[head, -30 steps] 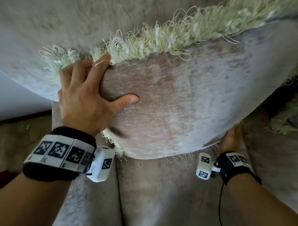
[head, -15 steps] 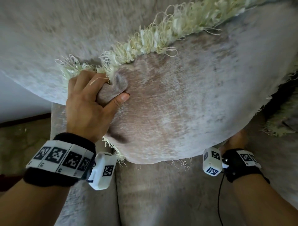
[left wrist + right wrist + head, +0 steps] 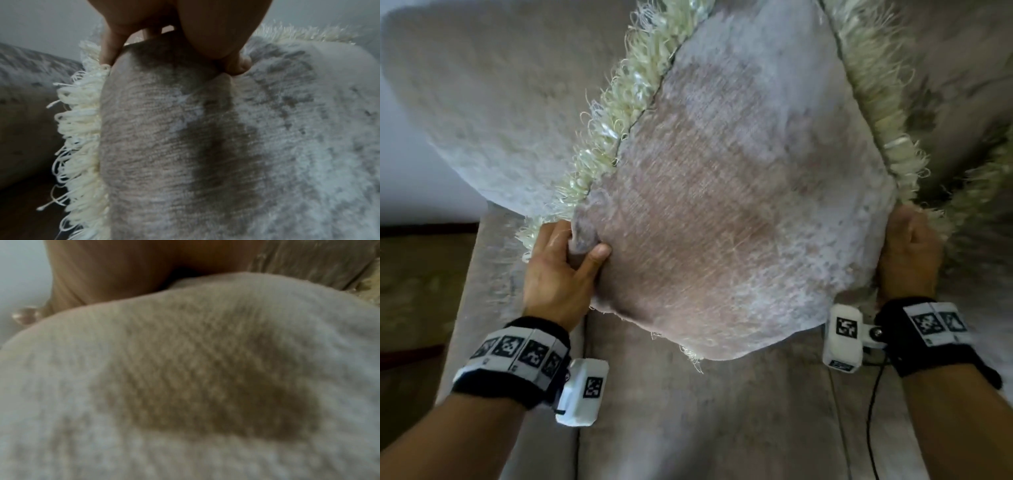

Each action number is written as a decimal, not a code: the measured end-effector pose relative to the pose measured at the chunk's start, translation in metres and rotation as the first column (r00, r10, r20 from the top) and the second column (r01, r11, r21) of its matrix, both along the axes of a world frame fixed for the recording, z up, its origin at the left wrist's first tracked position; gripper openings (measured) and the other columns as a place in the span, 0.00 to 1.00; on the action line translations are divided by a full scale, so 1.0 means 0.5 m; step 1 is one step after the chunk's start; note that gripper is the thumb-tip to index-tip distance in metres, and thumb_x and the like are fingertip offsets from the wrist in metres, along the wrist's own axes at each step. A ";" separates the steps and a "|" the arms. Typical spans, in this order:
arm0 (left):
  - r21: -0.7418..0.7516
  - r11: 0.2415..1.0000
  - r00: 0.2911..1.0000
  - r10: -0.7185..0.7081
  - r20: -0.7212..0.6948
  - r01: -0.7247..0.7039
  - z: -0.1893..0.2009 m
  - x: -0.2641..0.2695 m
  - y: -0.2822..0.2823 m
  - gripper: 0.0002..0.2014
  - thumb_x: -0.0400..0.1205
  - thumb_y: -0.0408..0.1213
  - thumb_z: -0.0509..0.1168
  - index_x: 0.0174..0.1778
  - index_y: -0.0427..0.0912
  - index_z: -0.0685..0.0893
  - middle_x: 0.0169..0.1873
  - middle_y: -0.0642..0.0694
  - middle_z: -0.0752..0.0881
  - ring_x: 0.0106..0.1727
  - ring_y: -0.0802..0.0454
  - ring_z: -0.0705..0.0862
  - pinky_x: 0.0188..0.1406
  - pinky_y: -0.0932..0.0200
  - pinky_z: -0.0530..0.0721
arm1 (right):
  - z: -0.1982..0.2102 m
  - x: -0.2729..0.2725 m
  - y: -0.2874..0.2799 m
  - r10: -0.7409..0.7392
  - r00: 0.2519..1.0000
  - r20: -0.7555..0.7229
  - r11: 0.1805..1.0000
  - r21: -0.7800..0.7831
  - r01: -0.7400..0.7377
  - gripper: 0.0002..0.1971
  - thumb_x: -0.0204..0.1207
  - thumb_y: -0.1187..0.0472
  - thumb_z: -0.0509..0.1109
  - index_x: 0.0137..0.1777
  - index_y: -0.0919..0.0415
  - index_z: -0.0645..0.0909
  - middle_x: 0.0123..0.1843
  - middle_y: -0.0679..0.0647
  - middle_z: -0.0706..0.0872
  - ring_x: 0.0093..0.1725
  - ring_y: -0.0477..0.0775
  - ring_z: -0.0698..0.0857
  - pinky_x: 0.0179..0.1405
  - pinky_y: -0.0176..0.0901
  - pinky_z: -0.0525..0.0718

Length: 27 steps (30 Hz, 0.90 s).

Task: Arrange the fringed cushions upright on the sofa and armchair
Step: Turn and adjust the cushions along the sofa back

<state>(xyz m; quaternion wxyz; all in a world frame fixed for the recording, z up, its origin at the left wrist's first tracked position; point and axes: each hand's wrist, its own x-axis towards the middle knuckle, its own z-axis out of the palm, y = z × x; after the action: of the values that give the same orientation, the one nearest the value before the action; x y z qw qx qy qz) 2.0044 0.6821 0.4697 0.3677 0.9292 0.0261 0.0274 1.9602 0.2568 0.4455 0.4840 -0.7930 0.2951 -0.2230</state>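
1. Black wristbands (image 3: 517,363) with white coded tags are sitting on both forearms at the near edge of the head view, each with a small white camera block (image 3: 582,394) fixed beside it; a thin black cable (image 3: 873,411) is hanging down from the right one.
2. Beyond the left band, the left hand (image 3: 558,270) is pinching a bunched corner of the cushion (image 3: 722,205), thumb in front and fingers curled behind the fold. The left wrist view is showing the same grip, thumb (image 3: 236,65) and one finger pressing into the fabric beside the fringe.
3. Across from it, the right hand (image 3: 909,260) is gripping the cushion's opposite lower corner, fingers curled round the edge. The right wrist view is blurred and is showing little beyond a thumb and the cushion's face.
4. Between the two hands the cushion is hanging tilted above the sofa seat (image 3: 705,421), its greyish-pink velvety face turned toward the camera and its lower edge just clear of the seat or barely touching it; I cannot tell which.
5. Cream fringe (image 3: 616,120) is running up the cushion's left edge, and more fringe (image 3: 873,85) is running down its right edge.
6. Farther back, the cushion is leaning toward the pale sofa back (image 3: 500,102), which is filling the upper left.
7. Behind its right edge, another patch of fringe (image 3: 979,178) is showing in shadow.
8. At far left, a brown floor (image 3: 417,281) and a light wall (image 3: 400,164) are showing past the sofa's side.
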 end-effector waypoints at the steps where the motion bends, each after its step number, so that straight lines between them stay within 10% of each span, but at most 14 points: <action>1: 0.003 1.000 1.000 0.012 -0.007 -0.012 -0.008 -0.004 -0.005 0.21 0.78 0.57 0.66 0.54 0.41 0.80 0.53 0.50 0.75 0.53 0.48 0.77 0.53 0.57 0.70 | 0.009 -0.003 -0.003 0.039 0.999 0.000 0.999 -0.035 -0.039 0.46 0.73 0.17 0.52 0.40 0.68 0.73 0.40 0.61 0.72 0.41 0.51 0.69 0.41 0.46 0.69; 6: -0.038 0.994 0.995 0.099 -0.034 -0.100 -0.029 -0.013 -0.031 0.27 0.81 0.61 0.54 0.58 0.39 0.80 0.54 0.47 0.75 0.53 0.48 0.74 0.54 0.52 0.70 | 0.015 -0.009 -0.009 0.069 0.997 -0.024 0.994 -0.078 -0.071 0.38 0.77 0.34 0.55 0.41 0.78 0.70 0.42 0.66 0.73 0.43 0.56 0.69 0.43 0.53 0.69; 16: -0.081 0.981 0.979 0.182 0.090 -0.174 -0.054 0.008 -0.035 0.27 0.83 0.61 0.53 0.52 0.38 0.78 0.52 0.37 0.80 0.52 0.41 0.79 0.51 0.49 0.73 | -0.010 0.020 0.026 0.027 1.000 0.004 0.999 -0.029 -0.027 0.30 0.72 0.32 0.57 0.37 0.64 0.67 0.43 0.59 0.70 0.39 0.45 0.65 0.35 0.24 0.67; 27: -0.043 0.971 0.968 0.238 0.080 -0.235 -0.067 0.032 -0.033 0.29 0.83 0.61 0.53 0.56 0.34 0.77 0.57 0.32 0.78 0.55 0.35 0.80 0.54 0.47 0.74 | -0.071 0.043 0.015 0.041 0.998 -0.039 0.999 -0.009 -0.041 0.34 0.72 0.30 0.58 0.43 0.67 0.73 0.53 0.57 0.74 0.52 0.50 0.71 0.50 0.37 0.72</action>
<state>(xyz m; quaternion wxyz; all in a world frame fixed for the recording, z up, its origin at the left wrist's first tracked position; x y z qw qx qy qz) 2.0205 0.6655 0.4364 0.3779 0.9112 0.1215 0.1096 1.9815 0.2642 0.4102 0.4789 -0.8054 0.2872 -0.1989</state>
